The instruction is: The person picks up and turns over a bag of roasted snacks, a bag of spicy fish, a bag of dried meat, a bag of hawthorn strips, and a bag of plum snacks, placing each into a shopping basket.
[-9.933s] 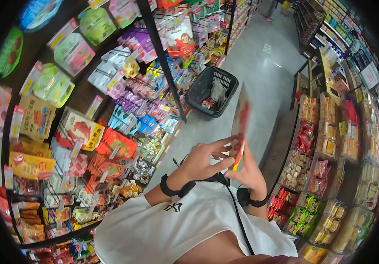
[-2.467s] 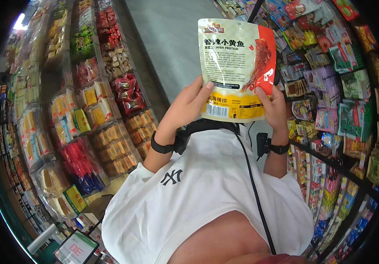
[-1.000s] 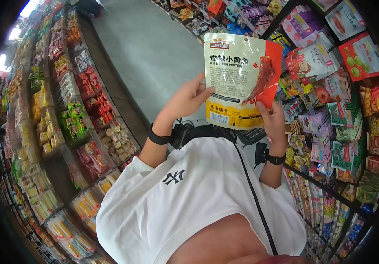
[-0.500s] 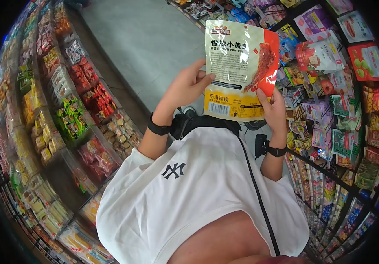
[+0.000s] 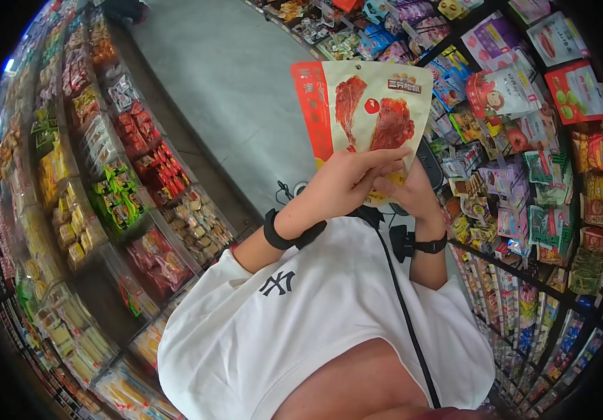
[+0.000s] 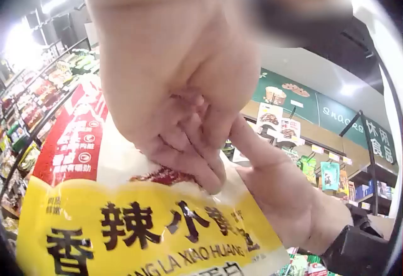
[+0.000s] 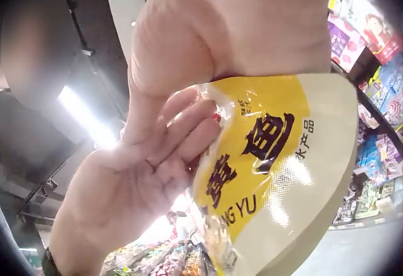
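Head: the pouch extends far from your hands, long axis near-to-far; your right hand grips its near-right edge. Left wrist: your left hand, loosely bent, overlaps its front. Right wrist: left fingertips lie nearest its face.

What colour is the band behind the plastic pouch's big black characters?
The band is yellow, clearest in the left wrist view.
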The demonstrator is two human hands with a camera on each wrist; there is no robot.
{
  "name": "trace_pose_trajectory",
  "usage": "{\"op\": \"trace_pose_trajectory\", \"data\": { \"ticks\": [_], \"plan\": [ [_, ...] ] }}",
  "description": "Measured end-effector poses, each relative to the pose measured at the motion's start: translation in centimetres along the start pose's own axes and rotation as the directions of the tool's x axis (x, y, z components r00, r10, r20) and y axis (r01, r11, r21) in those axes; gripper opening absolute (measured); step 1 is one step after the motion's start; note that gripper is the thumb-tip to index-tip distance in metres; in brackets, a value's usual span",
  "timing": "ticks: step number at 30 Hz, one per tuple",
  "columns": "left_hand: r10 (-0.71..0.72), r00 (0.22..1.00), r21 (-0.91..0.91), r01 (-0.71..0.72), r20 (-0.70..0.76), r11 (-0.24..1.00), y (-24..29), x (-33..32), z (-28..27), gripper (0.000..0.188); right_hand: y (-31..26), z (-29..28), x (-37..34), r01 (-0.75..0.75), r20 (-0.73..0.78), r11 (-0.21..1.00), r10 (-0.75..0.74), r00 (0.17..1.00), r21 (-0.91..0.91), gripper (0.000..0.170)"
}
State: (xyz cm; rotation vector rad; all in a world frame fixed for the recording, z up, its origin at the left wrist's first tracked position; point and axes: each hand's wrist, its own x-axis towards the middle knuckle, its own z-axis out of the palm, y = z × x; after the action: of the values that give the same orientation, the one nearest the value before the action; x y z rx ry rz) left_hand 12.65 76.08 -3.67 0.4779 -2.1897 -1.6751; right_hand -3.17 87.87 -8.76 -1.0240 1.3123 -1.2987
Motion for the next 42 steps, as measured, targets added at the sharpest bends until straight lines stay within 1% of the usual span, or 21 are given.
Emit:
{"op": "trace_pose_trajectory", "data": {
  "ticks": [1,3,6,9,12,15,16,19,20,23,24,26,28,29,30,31,33,34,37,40,42],
  "plan": [
    [0.017,1.000,-0.004,-0.017,0.017,1.000,0.0,-0.1,0.0,0.041,0.1,-0.2,-0.2,-0.044,-0.011,0.997,0.045,0.999,0.056,0.068],
    [0.047,0.997,-0.009,-0.046,0.057,0.999,-0.1,-0.4,0.1,0.040,0.3,-0.1,-1.1,-0.080,-0.121,0.995,0.086,0.989,0.054,0.056],
    [0.023,0.996,-0.047,-0.019,0.086,0.999,0.9,-0.8,0.8,0.037,1.0,-0.9,-2.4,-0.041,-0.193,0.988,0.070,0.979,0.149,0.048],
    [0.022,0.999,-0.136,-0.016,0.040,0.991,1.1,-1.4,2.4,0.033,0.5,-0.8,-3.9,-0.046,-0.168,0.979,0.080,0.983,0.197,0.048],
    [-0.079,0.995,-0.272,0.094,0.063,0.958,2.0,-1.4,5.5,0.029,1.3,-3.3,-6.9,-0.003,-0.191,0.993,0.026,0.981,0.119,0.047],
    [-0.040,0.999,-0.265,0.037,-0.004,0.963,2.1,-1.3,8.4,0.028,1.6,-5.5,-10.9,-0.071,-0.278,0.981,0.120,0.953,0.183,0.046],
    [-0.034,0.999,-0.193,0.025,-0.040,0.981,2.3,-1.2,9.3,0.028,2.1,-6.0,-12.4,-0.078,-0.320,0.977,0.140,0.937,0.199,0.044],
    [0.082,0.982,-0.065,-0.094,-0.170,0.993,1.7,-1.0,12.4,0.026,3.1,-7.6,-17.1,-0.001,-0.408,0.965,0.112,0.906,0.262,0.042],
    [0.044,0.976,-0.056,-0.058,-0.211,0.997,1.9,-0.8,13.3,0.030,3.4,-8.2,-18.5,0.020,-0.441,0.964,0.103,0.892,0.265,0.041],
    [0.001,0.957,0.045,0.013,-0.291,0.999,1.5,-0.6,16.2,0.037,4.3,-9.6,-22.8,0.106,-0.547,0.952,0.073,0.834,0.288,0.036],
    [0.146,0.928,0.171,-0.091,-0.343,0.981,1.0,-0.1,17.3,0.045,4.4,-9.8,-23.9,0.146,-0.579,0.940,0.064,0.813,0.309,0.035],
    [0.139,0.924,0.199,-0.070,-0.357,0.977,0.7,0.2,19.4,0.047,5.2,-10.3,-26.1,0.199,-0.621,0.928,0.043,0.783,0.316,0.032],
    [0.039,0.962,0.089,-0.015,-0.269,0.996,1.0,0.2,21.2,0.048,6.7,-11.1,-28.4,0.221,-0.643,0.930,0.021,0.765,0.292,0.030],
    [-0.042,0.986,-0.029,0.038,-0.162,0.999,1.1,0.3,22.0,0.048,7.0,-11.1,-29.3,0.226,-0.660,0.927,0.029,0.751,0.298,0.030],
    [-0.107,0.993,-0.139,0.100,-0.046,0.985,1.2,0.4,22.6,0.047,7.3,-11.1,-30.2,0.235,-0.676,0.925,0.031,0.737,0.299,0.029],
    [-0.100,0.995,-0.148,0.102,0.024,0.984,1.6,0.5,23.2,0.046,7.5,-11.0,-30.7,0.244,-0.689,0.922,0.032,0.724,0.299,0.029],
    [-0.090,0.984,-0.159,0.114,0.152,0.981,2.4,0.5,24.0,0.044,7.9,-10.8,-31.4,0.207,-0.675,0.938,0.038,0.737,0.278,0.028],
    [-0.089,0.984,-0.124,0.108,0.155,0.986,2.4,0.6,24.2,0.039,8.0,-10.7,-31.5,0.187,-0.663,0.944,0.043,0.747,0.271,0.028],
    [-0.037,0.979,-0.112,0.061,0.203,0.992,1.4,0.6,23.3,0.039,8.3,-10.1,-31.0,0.182,-0.675,0.932,0.083,0.733,0.312,0.028],
    [-0.010,0.968,-0.085,0.032,0.249,0.996,1.2,0.7,22.1,0.027,9.3,-10.3,-29.6,0.149,-0.726,0.960,0.074,0.684,0.238,0.026],
    [0.091,0.938,-0.073,-0.070,0.333,0.995,0.6,1.4,20.9,0.018,10.2,-10.9,-28.5,0.164,-0.753,0.960,0.065,0.655,0.225,0.025]
  ]
}}
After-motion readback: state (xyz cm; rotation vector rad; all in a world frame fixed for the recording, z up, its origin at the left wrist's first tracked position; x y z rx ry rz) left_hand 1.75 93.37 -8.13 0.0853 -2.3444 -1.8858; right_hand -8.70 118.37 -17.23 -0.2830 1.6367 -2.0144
